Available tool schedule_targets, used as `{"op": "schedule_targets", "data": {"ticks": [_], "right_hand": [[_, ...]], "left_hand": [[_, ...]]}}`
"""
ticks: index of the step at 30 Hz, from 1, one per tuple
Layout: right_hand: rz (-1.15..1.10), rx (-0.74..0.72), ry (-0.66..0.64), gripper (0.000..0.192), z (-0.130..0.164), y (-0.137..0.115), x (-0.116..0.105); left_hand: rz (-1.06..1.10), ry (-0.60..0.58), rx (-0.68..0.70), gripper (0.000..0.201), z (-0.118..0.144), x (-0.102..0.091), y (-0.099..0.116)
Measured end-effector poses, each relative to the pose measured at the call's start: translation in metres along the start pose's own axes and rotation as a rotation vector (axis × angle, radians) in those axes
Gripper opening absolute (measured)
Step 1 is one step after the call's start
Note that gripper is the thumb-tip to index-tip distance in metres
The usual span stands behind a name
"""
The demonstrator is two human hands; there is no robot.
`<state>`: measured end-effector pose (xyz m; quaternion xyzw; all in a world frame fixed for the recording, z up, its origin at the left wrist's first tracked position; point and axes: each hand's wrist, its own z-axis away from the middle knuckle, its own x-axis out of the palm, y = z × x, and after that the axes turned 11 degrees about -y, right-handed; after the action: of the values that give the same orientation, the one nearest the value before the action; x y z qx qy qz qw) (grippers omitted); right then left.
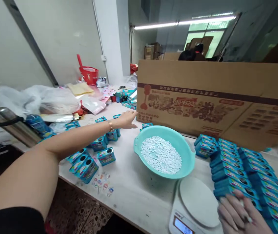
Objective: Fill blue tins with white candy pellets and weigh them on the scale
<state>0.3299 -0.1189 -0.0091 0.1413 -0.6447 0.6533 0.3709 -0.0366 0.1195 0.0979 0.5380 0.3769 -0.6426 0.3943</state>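
Observation:
My left hand (pixel 126 119) stretches across the table, palm down, its fingers out and apart from the thumb; I see nothing in it. Small blue boxes (pixel 106 156) stand around and under that forearm, and another blue box (pixel 146 125) is close to the fingers. At the lower right my right hand (pixel 241 213) is blurred and closed. Some small whitish bits show at its fingers, too smeared to name. It is beside the white scale (pixel 199 201), whose display is lit. A turquoise basin (pixel 139 152) between the hands holds many small pale pellets (pixel 162 155).
Rows of blue boxes (pixel 229 162) line the right side. A large cardboard box (pixel 190 74) stands along the back. Flat stickers (pixel 103 185) lie near the front edge. A steel flask (pixel 13 125), plastic bags (pixel 53 100) and a red basket (pixel 89 75) are at the left.

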Motion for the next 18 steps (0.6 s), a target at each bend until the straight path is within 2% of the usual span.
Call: {"op": "schedule_targets", "data": {"ticks": [2,5,8,10,11,13,15,18], "right_hand": [[0.181,0.014,-0.127,0.025,-0.022,0.017,0.046],[0.678,-0.027,-0.352,0.033,-0.067,0.05,0.092],[1.258,-0.05,-0.604,0.025,-0.11,0.082,0.106],[1.612,0.022,-0.703,0.024,-0.13,0.097,0.105],[1.768,0.071,-0.735,0.035,-0.137,0.102,0.103],[2.01,0.192,-0.77,0.078,-0.144,0.109,0.1],[2.126,0.325,-0.775,0.112,-0.148,0.114,0.101],[2.121,0.485,-0.783,0.129,-0.151,0.125,0.114]], "left_hand": [[-0.012,-0.049,-0.027,0.064,0.021,0.016,-0.033],[0.009,-0.09,-0.005,0.054,0.028,0.04,-0.055],[0.052,-0.089,0.089,0.056,0.008,0.059,-0.05],[0.087,-0.077,0.182,0.069,-0.015,0.071,-0.037],[0.106,-0.072,0.23,0.078,-0.028,0.076,-0.03],[0.14,-0.058,0.316,0.096,-0.054,0.086,-0.017],[0.17,-0.041,0.381,0.106,-0.077,0.095,-0.008],[0.218,-0.031,0.449,0.108,-0.105,0.107,-0.004]]}}
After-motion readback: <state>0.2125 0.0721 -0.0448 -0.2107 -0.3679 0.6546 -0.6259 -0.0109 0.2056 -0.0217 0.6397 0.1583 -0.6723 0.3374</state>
